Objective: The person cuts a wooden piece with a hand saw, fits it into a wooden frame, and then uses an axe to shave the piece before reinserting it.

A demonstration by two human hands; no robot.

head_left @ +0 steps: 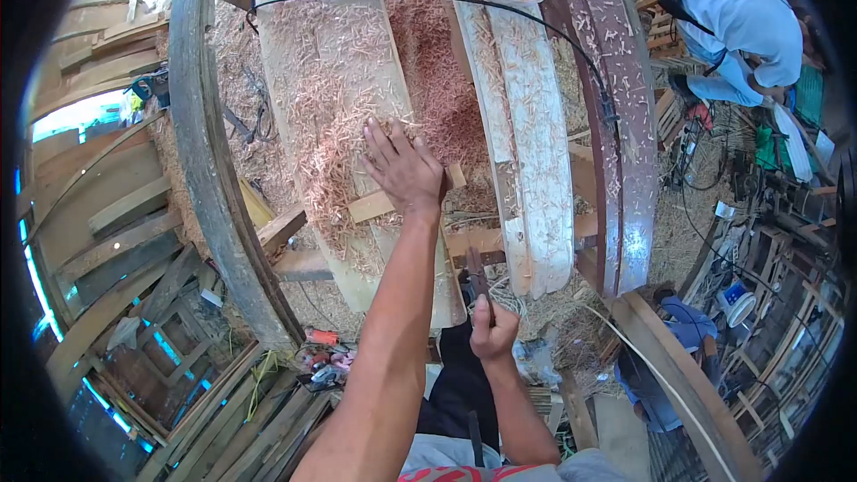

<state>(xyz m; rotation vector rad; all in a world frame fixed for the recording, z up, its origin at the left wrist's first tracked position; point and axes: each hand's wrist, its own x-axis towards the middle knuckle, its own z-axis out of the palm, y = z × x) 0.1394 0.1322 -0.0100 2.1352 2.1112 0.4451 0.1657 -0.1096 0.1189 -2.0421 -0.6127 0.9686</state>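
Your left hand [403,170] lies flat, fingers spread, on the pale plank [370,31] strewn with wood shavings. Nearer you, your right hand [493,328] has its fingers clamped round a slim dark tool [478,275].

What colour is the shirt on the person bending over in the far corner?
The long-sleeved shirt is light blue. The head view shows it best, at the top right.
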